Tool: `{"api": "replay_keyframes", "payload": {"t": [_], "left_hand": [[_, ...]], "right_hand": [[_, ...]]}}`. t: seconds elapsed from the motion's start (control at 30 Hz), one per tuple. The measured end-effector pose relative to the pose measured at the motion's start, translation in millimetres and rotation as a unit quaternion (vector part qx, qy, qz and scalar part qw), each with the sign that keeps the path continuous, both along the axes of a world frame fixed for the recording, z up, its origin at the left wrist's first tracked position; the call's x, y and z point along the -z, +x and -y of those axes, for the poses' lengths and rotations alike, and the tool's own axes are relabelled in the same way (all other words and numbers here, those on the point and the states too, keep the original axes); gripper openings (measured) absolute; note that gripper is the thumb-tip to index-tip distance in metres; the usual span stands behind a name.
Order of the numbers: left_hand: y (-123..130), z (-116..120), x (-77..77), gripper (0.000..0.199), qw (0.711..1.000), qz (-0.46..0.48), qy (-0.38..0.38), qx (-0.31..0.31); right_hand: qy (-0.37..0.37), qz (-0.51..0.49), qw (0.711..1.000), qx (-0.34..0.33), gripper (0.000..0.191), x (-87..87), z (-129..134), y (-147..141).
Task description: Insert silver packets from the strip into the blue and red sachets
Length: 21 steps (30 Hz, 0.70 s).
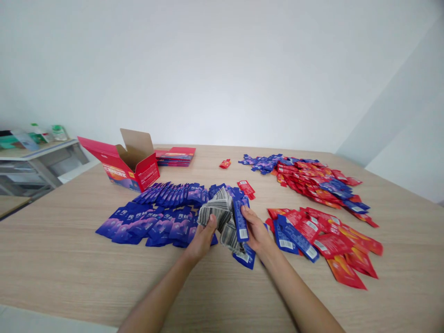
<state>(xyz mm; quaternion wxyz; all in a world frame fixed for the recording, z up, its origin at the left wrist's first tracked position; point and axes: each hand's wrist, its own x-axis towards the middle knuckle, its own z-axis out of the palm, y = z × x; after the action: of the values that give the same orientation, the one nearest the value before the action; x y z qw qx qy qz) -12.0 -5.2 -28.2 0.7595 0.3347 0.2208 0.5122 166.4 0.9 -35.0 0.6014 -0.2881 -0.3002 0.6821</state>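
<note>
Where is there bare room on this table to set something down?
The tabletop shows wood at near left, between the purple sachet rows and near edge, left of the left forearm. A smaller patch lies between the flat red stack and small red-orange sachet. Crowded: around the left hand and right hand, and the right-side sachet piles.

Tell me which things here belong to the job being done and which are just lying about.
Seemingly part of it:
- striped grey bundle, in the left hand
- blue packet, in the right hand
- laid-out blue packets
- red and blue heaps
- open red box

Probably just there:
- green-and-white items on the side bench
</note>
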Motion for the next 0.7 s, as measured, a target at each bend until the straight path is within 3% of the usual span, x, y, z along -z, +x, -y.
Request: {"api": "replay_keyframes", "payload": {"t": [0.13, 0.3, 0.43, 0.7], "left_hand": [[-8, -5, -3.7, 0.053, 0.999, 0.008, 0.03, -0.043], [-6, -3, -15.8, 0.061, 0.996, 0.036, 0.014, 0.076], [0, -1, -11.2, 0.059, 0.995, 0.018, 0.004, 0.1], [17, 9, -6.0, 0.056, 0.99, 0.023, -0.025, 0.137]], "right_hand": [[-0.006, 0.0, 1.0, 0.013, 0.034, 0.6, -7, 8], [0.066, 0.019, 0.993, 0.096, 0.034, -13.9, -4, 22], [0.123, 0.027, 0.977, 0.171, 0.036, -25.8, 5, 22], [0.095, 0.114, 0.974, 0.171, 0.05, -19.9, 14, 1]]}}
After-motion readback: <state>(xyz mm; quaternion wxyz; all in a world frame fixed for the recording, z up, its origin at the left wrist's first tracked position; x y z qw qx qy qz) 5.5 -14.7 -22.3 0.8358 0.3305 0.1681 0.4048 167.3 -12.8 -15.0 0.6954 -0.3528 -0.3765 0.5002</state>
